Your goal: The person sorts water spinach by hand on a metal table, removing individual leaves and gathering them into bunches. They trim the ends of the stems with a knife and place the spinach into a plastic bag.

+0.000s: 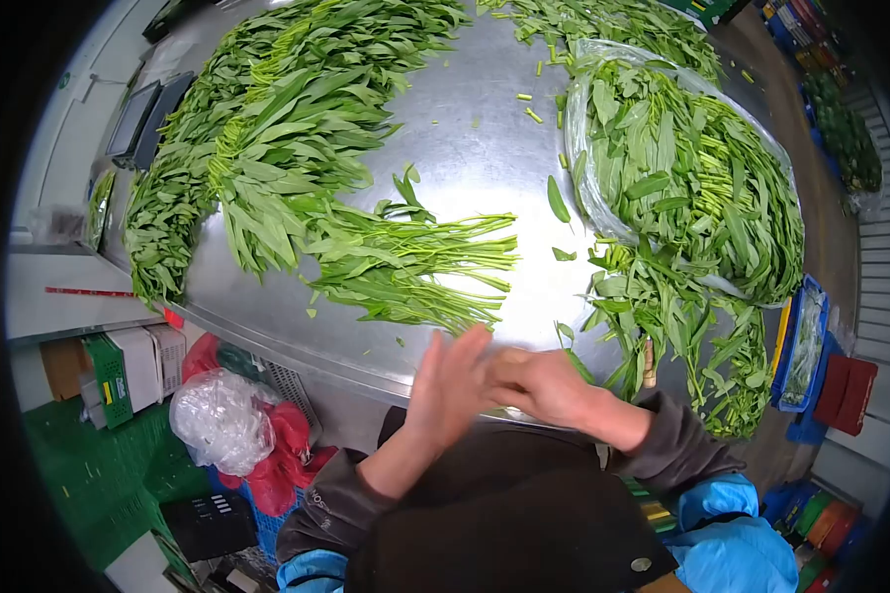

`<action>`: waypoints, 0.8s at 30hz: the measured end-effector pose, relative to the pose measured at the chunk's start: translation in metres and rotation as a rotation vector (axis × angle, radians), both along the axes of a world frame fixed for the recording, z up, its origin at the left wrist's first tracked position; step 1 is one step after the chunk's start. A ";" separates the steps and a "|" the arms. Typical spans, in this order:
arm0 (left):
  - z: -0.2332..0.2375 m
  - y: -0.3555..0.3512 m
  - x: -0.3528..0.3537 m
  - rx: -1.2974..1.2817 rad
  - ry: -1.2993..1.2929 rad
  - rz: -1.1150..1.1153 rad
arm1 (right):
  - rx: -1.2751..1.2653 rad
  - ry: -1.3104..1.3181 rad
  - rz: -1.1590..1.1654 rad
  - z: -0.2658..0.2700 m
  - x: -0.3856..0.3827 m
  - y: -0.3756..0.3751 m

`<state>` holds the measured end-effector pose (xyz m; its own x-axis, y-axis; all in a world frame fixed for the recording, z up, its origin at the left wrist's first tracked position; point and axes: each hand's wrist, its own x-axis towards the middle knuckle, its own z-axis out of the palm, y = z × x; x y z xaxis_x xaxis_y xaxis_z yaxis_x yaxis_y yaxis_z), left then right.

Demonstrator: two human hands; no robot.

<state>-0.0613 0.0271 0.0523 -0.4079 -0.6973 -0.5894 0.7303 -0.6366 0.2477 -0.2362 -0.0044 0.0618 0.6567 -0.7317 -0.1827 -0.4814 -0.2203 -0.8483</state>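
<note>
My left hand (pixel 449 387) is raised at the table's near edge, its fingers stretched out and slightly blurred. Close against it, my right hand (pixel 546 383) has its fingers curled together; whatever they may pinch is hidden. Just beyond both hands lies a loose bunch of water spinach (pixel 415 257), cut stems pointing right and leaves to the left. Stacked bunches of water spinach (pixel 297 148) cover the table's left side. To the right, a clear plastic bag (pixel 585 188) lies open around more greens (pixel 682 168). Loose stalks (pixel 677 316) spread below that bag.
The steel table (pixel 445 128) carries scattered leaves and stem pieces. A brown stick-like handle (pixel 649 364) pokes out among the right-hand stalks. A clear plastic bundle (pixel 222 420) and red bags (pixel 282 460) sit below left. A blue crate (pixel 801 346) stands at right.
</note>
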 end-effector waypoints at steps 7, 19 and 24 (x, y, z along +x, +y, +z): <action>-0.001 0.027 0.012 -0.870 -1.086 -0.789 | -0.077 0.872 0.468 -0.012 -0.059 -0.007; -0.059 -0.006 0.019 0.214 -0.417 0.260 | -0.526 0.231 -0.291 -0.071 0.031 -0.160; -0.078 -0.019 0.008 0.224 -0.339 0.315 | 0.045 0.461 -0.216 -0.068 0.057 -0.087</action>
<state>-0.0533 0.0085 -0.0254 0.0414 -0.5969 -0.8013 0.7975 -0.4634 0.3864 -0.1792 -0.0914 -0.0063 0.3354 -0.8263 -0.4525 -0.8383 -0.0426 -0.5436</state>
